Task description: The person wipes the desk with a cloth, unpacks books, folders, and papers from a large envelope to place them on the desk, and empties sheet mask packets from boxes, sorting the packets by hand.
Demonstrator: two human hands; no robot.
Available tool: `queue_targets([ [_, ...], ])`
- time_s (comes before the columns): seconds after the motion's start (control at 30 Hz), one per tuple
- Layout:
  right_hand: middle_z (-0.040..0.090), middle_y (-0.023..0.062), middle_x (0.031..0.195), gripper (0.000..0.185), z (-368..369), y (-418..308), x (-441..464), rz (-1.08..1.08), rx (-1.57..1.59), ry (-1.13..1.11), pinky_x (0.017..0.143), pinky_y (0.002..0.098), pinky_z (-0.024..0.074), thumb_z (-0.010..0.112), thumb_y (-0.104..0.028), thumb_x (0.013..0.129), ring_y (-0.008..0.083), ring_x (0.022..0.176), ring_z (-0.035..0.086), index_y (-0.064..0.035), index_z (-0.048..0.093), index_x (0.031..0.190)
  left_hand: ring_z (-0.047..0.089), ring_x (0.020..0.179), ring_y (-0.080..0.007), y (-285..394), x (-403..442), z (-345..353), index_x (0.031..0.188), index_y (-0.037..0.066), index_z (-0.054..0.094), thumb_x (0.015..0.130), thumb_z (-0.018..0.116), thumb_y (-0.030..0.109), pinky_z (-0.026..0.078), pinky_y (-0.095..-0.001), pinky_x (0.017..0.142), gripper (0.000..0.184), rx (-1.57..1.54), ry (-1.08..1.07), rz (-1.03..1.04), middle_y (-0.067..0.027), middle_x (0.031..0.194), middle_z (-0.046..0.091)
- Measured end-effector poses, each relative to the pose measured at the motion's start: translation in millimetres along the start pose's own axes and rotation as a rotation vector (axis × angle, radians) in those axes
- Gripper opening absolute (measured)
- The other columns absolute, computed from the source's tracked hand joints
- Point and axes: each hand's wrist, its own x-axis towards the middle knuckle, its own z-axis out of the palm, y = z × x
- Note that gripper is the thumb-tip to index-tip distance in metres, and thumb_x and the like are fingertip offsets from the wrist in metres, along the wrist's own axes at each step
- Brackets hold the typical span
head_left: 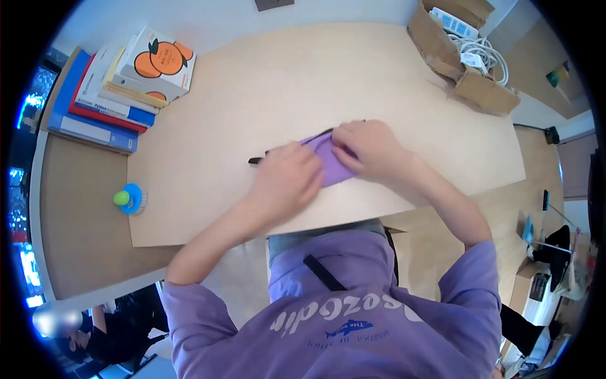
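On the purple cloth [332, 172], my right grip [368, 149] pinches the right side, my left grip [288, 174] covers the left, closure unclear; uneven pulling could skew it.

– What is recorded at the far left corner of the table [265, 76]?
– Books [110, 95], a blue binder [95, 129] and a white carton [165, 60] printed with oranges, all set close together.
– At its left edge?
– One blue brush [132, 199], fitted with a green knob.
– At its far right corner?
– One cardboard box [485, 93], open; a white power strip [454, 23] and coiled white cable [495, 55] are contained.
– Off its right side?
– A black-bristled broom [546, 200] and a blue dustpan [528, 228] are noted.
– Beyond its far edge?
– A dark plate [274, 3], mounted on the wall [214, 22].
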Motion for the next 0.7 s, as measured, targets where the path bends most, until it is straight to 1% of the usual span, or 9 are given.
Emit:
queue_targets([
  [0.03,0.062,0.0123,0.079,0.018,3.9,-0.3,1.1,-0.017,-0.002,0.018,0.065,0.0458,0.0498,0.061,-0.025,0.084,0.0333,0.074,0.063,-0.0078,0.058,0.088,0.056,0.088,-0.0276,3.2,2.1,10.5,0.088,0.006,0.061,0.083,0.064,0.018,0.043,-0.0408,0.079,0.013,0.066,0.006,0.039,-0.0092,0.090,0.058],
  [0.07,0.063,0.0106,0.074,0.017,7.5,0.4,2.4,-0.043,0.005,0.080,0.060,0.0451,0.0494,0.060,-0.026,0.084,0.0329,0.067,0.063,-0.0086,0.058,0.085,0.055,0.089,-0.0273,4.4,4.1,21.2,0.088,0.007,0.060,0.084,0.063,0.020,0.042,-0.0409,0.079,0.014,0.108,0.016,-0.006,-0.0083,0.091,0.057],
  [0.1,0.063,0.0101,0.072,0.017,7.7,1.2,4.0,-0.033,0.020,0.082,0.059,0.0446,0.0493,0.060,-0.025,0.084,0.0322,0.066,0.063,-0.0087,0.058,0.084,0.053,0.090,-0.0270,3.5,7.1,29.5,0.088,0.008,0.060,0.084,0.063,0.021,0.040,-0.0410,0.079,0.014,0.146,0.026,-0.051,-0.0074,0.093,0.056],
  [0.2,0.063,0.0080,0.068,0.016,10.0,4.5,10.0,0.016,0.071,0.097,0.054,0.0425,0.0487,0.060,-0.025,0.083,0.0295,0.063,0.064,-0.0096,0.060,0.080,0.052,0.089,-0.0275,-14.6,14.5,36.4,0.089,0.009,0.058,0.084,0.063,0.020,0.040,-0.0412,0.077,0.014,0.135,0.047,-0.060,-0.0077,0.094,0.055],
  [0.3,0.064,0.0084,0.068,0.015,10.6,15.3,28.6,0.059,0.073,0.157,0.055,0.0423,0.0488,0.061,-0.025,0.083,0.0294,0.063,0.064,-0.0102,0.061,0.082,0.053,0.090,-0.0274,-46.6,32.6,29.3,0.089,0.009,0.058,0.084,0.063,0.020,0.040,-0.0407,0.077,0.013,0.094,-0.013,-0.086,-0.0080,0.092,0.054],
  [0.33,0.064,0.0093,0.068,0.015,13.7,24.4,40.0,0.104,0.049,0.133,0.056,0.0425,0.0491,0.060,-0.025,0.083,0.0299,0.064,0.064,-0.0103,0.062,0.082,0.053,0.090,-0.0290,-60.1,43.3,28.4,0.089,0.009,0.058,0.084,0.062,0.019,0.041,-0.0420,0.077,0.012,0.088,-0.020,-0.090,-0.0090,0.093,0.055],
  [0.43,0.065,0.0107,0.070,0.017,23.3,59.3,90.1,0.134,0.023,0.286,0.057,0.0431,0.0495,0.059,-0.026,0.084,0.0305,0.065,0.065,-0.0101,0.063,0.081,0.053,0.091,-0.0313,-110.3,81.6,35.0,0.091,0.007,0.058,0.085,0.061,0.019,0.041,-0.0436,0.078,0.014,0.089,0.063,-0.141,-0.0101,0.093,0.056],
  [0.57,0.067,0.0115,0.071,0.020,25.6,102.7,164.5,0.250,-0.110,0.371,0.060,0.0446,0.0505,0.056,-0.026,0.085,0.0306,0.068,0.066,-0.0099,0.066,0.081,0.054,0.090,-0.0330,-172.1,133.3,42.8,0.096,0.005,0.058,0.088,0.058,0.018,0.042,-0.0449,0.077,0.015,0.135,0.168,-0.216,-0.0112,0.093,0.057],
  [0.7,0.068,0.0118,0.073,0.022,26.1,138.6,215.9,0.347,-0.176,0.428,0.064,0.0455,0.0513,0.053,-0.026,0.085,0.0307,0.071,0.067,-0.0095,0.066,0.080,0.055,0.090,-0.0331,-213.7,175.9,50.5,0.100,0.005,0.058,0.092,0.055,0.019,0.043,-0.0452,0.077,0.017,0.203,0.239,-0.285,-0.0113,0.095,0.058],
])
